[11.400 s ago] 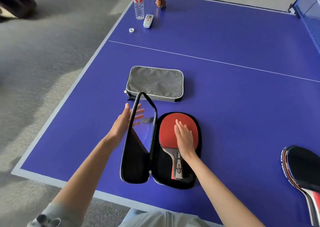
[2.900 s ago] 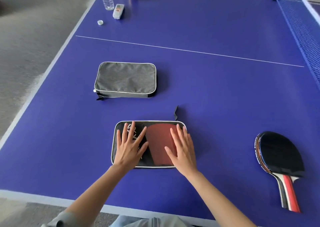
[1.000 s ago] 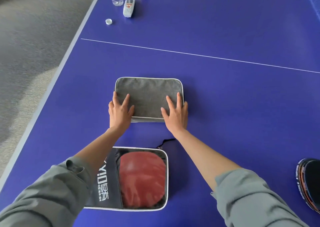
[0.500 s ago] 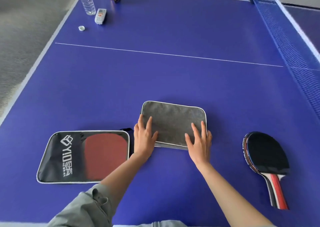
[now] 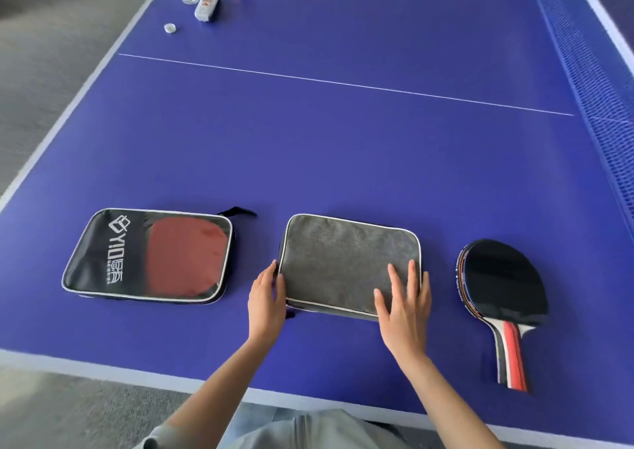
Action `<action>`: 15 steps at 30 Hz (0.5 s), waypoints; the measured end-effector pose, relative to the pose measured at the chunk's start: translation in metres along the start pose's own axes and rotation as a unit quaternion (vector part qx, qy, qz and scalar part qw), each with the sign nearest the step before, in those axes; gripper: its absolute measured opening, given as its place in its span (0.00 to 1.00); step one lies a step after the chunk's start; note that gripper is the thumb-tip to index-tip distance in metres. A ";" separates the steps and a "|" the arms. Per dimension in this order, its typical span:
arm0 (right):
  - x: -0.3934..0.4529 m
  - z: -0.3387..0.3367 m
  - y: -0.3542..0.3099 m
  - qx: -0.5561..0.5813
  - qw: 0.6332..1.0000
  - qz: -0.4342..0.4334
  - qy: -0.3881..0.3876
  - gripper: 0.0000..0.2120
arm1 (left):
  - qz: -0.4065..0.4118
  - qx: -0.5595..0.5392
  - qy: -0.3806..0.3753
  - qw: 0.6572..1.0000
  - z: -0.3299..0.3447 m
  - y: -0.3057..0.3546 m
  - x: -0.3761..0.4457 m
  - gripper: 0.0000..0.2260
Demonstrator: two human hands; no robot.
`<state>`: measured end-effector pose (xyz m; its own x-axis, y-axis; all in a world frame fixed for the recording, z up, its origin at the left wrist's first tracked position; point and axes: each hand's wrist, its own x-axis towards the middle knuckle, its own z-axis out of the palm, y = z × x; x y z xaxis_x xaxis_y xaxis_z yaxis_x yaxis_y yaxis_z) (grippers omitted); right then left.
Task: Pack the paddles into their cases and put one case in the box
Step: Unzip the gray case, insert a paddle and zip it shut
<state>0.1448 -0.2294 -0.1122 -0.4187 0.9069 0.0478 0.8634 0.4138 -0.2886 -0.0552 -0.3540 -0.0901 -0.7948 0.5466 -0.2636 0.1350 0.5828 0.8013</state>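
Grey case (image 5: 346, 260) flat on tabletop (image 5: 343, 146); L hand (image 5: 266, 299) at its left edge, R hand (image 5: 404, 306) flat on top. Loose paddle (image 5: 501, 282) just right.

Both bare forearms reach forward to the grey case (image 5: 346, 260). The left hand (image 5: 266, 299) lies against its left edge, fingers straight. The right hand (image 5: 404, 306) lies flat on its near right corner, fingers spread.

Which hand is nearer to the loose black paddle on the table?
Right. The right hand lies on the grey case, just beside the black paddle; the left hand is at the case's far edge.
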 end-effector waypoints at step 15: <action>0.013 0.031 -0.090 0.031 0.959 -0.248 -0.131 0.27 | 0.029 0.031 -0.066 0.997 -0.032 -0.015 0.012 0.10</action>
<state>0.0532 -0.2575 -0.1148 -0.8377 0.5442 -0.0461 0.5238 0.7765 -0.3503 -0.0859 -0.3751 -0.0885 -0.7001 0.6525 -0.2901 0.2174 0.5817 0.7838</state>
